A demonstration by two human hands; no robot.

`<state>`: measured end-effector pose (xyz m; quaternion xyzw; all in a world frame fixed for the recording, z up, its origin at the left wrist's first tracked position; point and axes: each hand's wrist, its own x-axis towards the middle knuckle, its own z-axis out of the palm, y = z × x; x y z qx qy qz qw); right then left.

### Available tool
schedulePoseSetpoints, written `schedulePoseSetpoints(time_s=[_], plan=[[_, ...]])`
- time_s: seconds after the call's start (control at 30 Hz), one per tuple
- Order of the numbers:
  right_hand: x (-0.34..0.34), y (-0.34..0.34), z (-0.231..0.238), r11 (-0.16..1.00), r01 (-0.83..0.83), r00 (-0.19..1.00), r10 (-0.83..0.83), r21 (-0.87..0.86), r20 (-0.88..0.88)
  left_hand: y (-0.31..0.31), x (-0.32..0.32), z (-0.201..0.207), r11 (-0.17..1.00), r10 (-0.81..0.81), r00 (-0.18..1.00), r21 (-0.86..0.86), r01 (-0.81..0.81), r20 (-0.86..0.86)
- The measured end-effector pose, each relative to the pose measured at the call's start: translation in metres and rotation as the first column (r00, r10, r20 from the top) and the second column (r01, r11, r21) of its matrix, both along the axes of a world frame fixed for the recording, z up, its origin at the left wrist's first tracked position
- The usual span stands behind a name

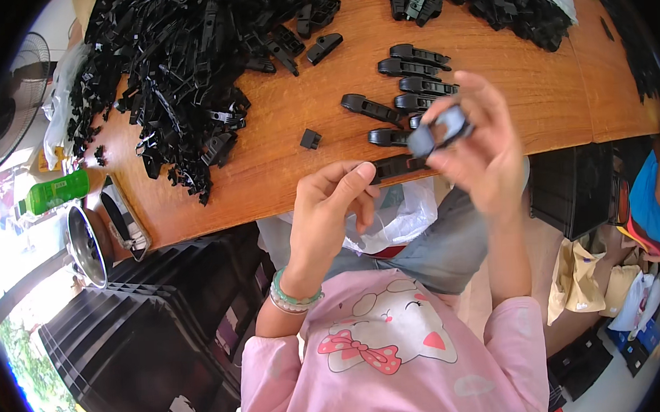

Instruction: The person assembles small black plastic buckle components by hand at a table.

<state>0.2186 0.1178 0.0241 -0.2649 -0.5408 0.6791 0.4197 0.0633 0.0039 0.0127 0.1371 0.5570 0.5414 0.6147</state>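
Note:
At the table's near edge, my left hand (331, 200) pinches the end of a long black plastic part (397, 167) between thumb and fingers. The part points to the right. Just above its far end, my right hand (485, 147) grips a dark grey-black plastic clip (421, 141), partly smeared by motion. Whether the clip touches the long part, I cannot tell. Beyond the right hand lie several long black clip-like pieces (369, 107) in a loose column; the hand covers some of them. A small black block (310, 138) sits by itself left of them.
A big heap of black plastic parts (177, 57) covers the table's far left, and another pile (510, 6) lies far right. A green bottle (57, 192) and a metal bowl (88, 247) stand left. Stacked black crates (134, 339) are below. A plastic bag (403, 220) rests on my lap.

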Motion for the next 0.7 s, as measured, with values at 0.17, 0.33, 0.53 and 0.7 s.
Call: schedulePoseSetpoints(time_s=[0.17,0.33,0.53,0.7], plan=[[0.006,-0.013,-0.025,0.969,-0.156,0.981,0.129,0.194,0.144,-0.004,-0.001,0.002,0.999,0.016,0.980,0.026,-0.021,0.198],[0.003,-0.020,-0.027,0.938,-0.150,0.980,0.100,0.311,0.172,-0.007,0.004,0.012,0.997,0.008,0.966,0.078,-0.030,0.259],[-0.001,-0.026,-0.016,0.783,-0.182,0.955,-0.003,0.595,0.297,-0.008,0.015,0.008,0.991,-0.074,0.993,0.109,0.084,-0.092],[0.005,-0.038,-0.015,0.727,-0.169,0.930,-0.106,0.665,0.352,-0.006,0.015,0.007,0.985,-0.067,0.993,0.153,0.081,-0.096]])
